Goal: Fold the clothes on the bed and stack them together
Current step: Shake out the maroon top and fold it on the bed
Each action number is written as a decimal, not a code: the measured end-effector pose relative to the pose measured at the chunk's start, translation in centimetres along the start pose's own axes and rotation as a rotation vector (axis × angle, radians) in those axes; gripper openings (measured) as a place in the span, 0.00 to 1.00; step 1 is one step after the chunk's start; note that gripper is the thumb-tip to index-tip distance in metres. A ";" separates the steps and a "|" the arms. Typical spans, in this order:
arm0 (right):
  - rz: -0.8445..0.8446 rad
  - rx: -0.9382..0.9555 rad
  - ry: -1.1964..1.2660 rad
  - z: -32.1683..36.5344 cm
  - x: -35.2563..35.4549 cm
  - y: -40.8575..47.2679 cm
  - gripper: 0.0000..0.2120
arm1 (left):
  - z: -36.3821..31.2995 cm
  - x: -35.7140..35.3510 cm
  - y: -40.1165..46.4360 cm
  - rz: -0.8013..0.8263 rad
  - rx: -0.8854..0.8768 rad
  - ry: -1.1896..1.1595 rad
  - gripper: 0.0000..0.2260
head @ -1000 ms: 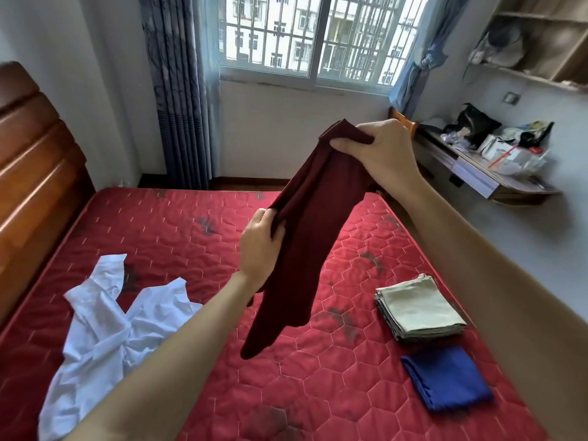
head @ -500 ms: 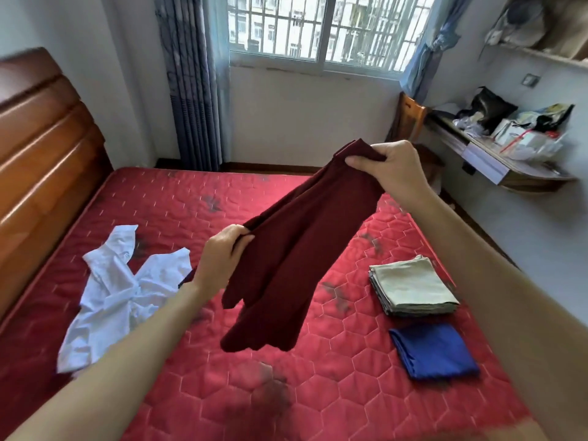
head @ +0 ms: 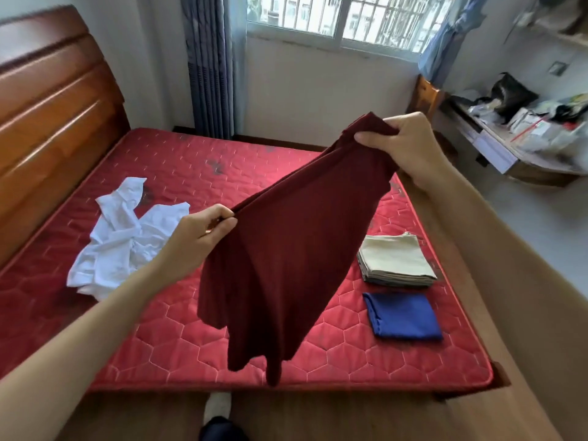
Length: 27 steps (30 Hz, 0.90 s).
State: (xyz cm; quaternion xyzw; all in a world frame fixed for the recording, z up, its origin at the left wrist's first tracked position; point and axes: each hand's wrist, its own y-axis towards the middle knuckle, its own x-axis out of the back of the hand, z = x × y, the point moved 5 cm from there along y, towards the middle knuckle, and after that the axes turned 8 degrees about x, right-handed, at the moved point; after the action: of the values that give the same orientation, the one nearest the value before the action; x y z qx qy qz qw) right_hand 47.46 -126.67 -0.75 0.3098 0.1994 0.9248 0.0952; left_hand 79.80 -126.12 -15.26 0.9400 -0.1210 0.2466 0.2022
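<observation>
step: folding maroon cloth [head: 286, 249] in air | left hand [head: 197, 240] pinches edge, right hand [head: 410, 148] grips corner | next: lay flat on bed [head: 191, 173]

Count: 4 garments total. 1 maroon garment [head: 286, 249] held at centre, 1 crumpled white shirt [head: 127, 246] at 9 o'clock, 1 folded beige cloth [head: 394, 259] and 1 folded blue cloth [head: 402, 315] at 3–4 o'clock. 2 hands: left hand [head: 197, 240], right hand [head: 410, 144].

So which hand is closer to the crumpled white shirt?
Left. The left hand holds the maroon garment just right of the white shirt; the right hand is farther right.
</observation>
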 end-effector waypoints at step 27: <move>0.708 -0.367 -0.421 -63.3 -35.3 13.1 0.15 | 52.0 -31.1 18.3 0.323 0.692 0.086 0.04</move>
State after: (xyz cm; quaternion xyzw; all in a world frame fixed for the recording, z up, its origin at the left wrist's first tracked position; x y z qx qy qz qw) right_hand 35.94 -168.73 -60.14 0.5183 -0.1098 0.8373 -0.1352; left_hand 69.01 -161.31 -66.76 0.9102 -0.1687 0.3409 -0.1636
